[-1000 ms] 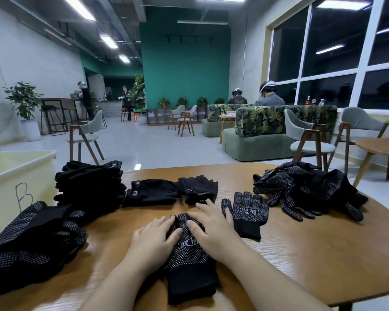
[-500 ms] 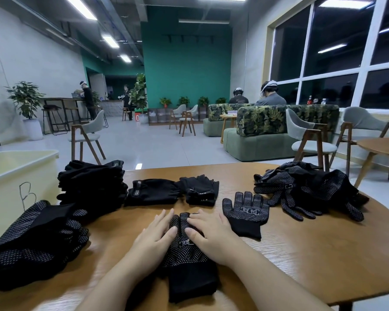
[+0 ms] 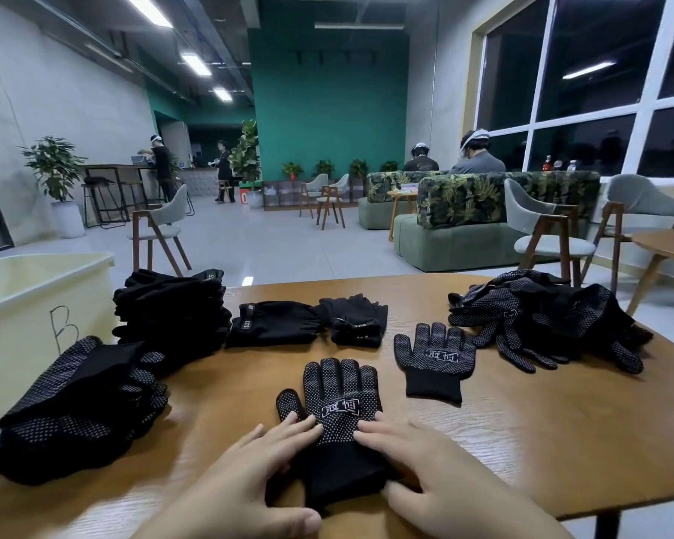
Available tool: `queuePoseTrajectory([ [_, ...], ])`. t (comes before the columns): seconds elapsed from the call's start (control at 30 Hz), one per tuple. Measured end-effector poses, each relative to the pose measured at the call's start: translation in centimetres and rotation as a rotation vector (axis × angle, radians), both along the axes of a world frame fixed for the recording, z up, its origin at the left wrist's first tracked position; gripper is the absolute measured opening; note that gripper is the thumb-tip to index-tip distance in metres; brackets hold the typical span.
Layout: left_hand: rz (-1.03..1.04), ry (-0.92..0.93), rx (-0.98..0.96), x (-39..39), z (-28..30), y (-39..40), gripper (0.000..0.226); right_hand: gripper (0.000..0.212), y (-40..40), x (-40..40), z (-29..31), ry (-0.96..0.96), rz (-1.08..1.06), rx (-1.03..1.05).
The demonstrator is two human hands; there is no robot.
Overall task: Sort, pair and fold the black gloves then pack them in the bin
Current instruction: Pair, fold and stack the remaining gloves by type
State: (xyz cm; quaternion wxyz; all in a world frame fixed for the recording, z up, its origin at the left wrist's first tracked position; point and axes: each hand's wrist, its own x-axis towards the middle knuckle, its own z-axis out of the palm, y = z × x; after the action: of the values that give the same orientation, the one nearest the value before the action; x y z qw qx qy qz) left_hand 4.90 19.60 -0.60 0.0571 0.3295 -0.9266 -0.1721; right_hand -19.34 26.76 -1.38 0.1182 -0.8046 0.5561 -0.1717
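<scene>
We work at a round wooden table (image 3: pixel 522 441), with a pale yellow bin (image 3: pixel 24 305) marked "B" standing just beside its left edge. On the left of the table lies a stack of dotted gloves (image 3: pixel 82 406), and behind it a taller stack of plain black gloves (image 3: pixel 172 309). At the far right sits a loose heap of dotted gloves (image 3: pixel 541 324). A plain pair (image 3: pixel 308 320) lies at the middle back. Nearer, a single dotted glove (image 3: pixel 436 359) lies flat, palm up, apart from the rest. Directly before us lies another dotted glove (image 3: pixel 339 418), its fingertips pointing away. Our left hand (image 3: pixel 250 480) and right hand (image 3: pixel 436 480) rest on its cuff end from either side, fingers straight and spread, pressing flat and gripping nothing.
</scene>
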Motion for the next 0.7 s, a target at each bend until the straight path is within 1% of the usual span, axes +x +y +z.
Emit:
queuePoseTrajectory([
  [0.07,0.014,0.019,0.013,-0.1,0.0,0.2,0.082,0.074,-0.1,0.1,-0.2,-0.013,-0.013,-0.036],
  [0.17,0.021,0.091,0.033,-0.4,0.1,0.7,0.071,0.066,-0.2,0.1,-0.4,-0.091,-0.035,-0.071],
  [0.3,0.023,0.122,0.044,-0.8,-0.2,1.0,0.055,0.045,-0.4,0.1,-0.6,-0.164,-0.057,-0.054],
  [0.47,0.038,0.177,0.055,-0.8,-0.1,1.1,0.047,0.036,-0.4,0.0,-0.7,-0.173,-0.059,-0.043],
  [0.57,0.056,0.201,0.038,-1.0,-0.1,1.4,0.043,0.034,-0.3,0.0,-0.7,-0.162,-0.064,-0.05],
  [0.7,0.065,0.229,-0.057,-1.1,-0.6,1.4,0.034,0.03,-0.2,0.1,-0.6,-0.158,-0.065,-0.055],
])
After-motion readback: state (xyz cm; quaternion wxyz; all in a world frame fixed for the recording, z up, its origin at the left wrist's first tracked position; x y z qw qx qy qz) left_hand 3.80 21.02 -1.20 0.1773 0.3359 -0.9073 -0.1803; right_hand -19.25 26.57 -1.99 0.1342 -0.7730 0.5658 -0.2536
